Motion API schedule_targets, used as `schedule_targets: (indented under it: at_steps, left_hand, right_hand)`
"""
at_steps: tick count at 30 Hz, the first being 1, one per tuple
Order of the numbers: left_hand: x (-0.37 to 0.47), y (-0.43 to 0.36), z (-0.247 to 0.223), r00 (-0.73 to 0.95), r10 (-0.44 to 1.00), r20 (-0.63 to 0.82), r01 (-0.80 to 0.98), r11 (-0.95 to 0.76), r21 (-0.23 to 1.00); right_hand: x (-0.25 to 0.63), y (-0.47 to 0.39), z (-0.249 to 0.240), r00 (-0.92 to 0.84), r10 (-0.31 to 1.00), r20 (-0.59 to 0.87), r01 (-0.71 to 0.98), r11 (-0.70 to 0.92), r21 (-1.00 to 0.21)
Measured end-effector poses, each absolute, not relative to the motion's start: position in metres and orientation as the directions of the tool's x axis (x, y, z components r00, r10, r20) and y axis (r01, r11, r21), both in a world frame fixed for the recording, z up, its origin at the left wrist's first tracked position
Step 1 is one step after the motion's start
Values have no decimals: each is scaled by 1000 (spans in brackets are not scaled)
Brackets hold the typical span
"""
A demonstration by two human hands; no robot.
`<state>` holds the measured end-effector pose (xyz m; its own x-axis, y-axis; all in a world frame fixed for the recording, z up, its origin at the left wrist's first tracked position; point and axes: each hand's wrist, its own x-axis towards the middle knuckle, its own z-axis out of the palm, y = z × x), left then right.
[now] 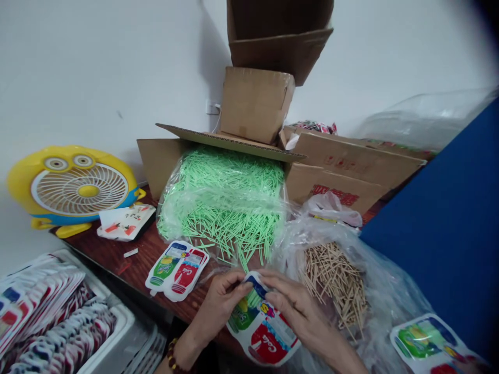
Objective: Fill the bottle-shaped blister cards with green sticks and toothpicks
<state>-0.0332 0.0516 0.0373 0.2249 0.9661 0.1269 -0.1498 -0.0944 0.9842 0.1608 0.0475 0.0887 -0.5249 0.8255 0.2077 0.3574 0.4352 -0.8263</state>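
Clock centre: the printed pouch [273, 340] in your hands, at the near edge of the desk [150, 262].

Hands: your left hand [220, 301] pinches the pouch's upper left edge between thumb and fingers. Your right hand [302, 306] grips the upper right edge, thumb on the front. A beaded bracelet [172, 356] is on your left wrist. The pouch shows a green Sprite half and a red Cola half; green strips show at its upper left part.

10 o'clock: a few matching pouches [175, 271] lie stacked flat on the desk. Farther out, a floral packet [123, 224] sits just in front of a yellow fan [74, 182].

11 o'clock: thin green sticks [230, 213] spill from a clear bag in an open carton [158, 158].

12 o'clock: a closed cardboard box [255, 101], behind the carton.

2 o'clock: tan sticks [337, 283] heaped on clear plastic [384, 280]. Blue panel [436, 234] beyond.

3 o'clock: another printed piece [423, 340], partly out of view.

9 o'clock: white bin [125, 322] packed with printed pieces in rows.
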Motion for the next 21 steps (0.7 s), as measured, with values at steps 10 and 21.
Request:
schedule_targets:
  at_steps: [10,21]
  left_hand:
    - [-27,46,47,116,981,156,-226,-127,966]
    - [-22,30,59,380,922,-74,-379,228,897]
  right_hand:
    - [179,41,107,-444,887,128,445,342,-828]
    - [183,31,101,-379,916,133,408,294,-864]
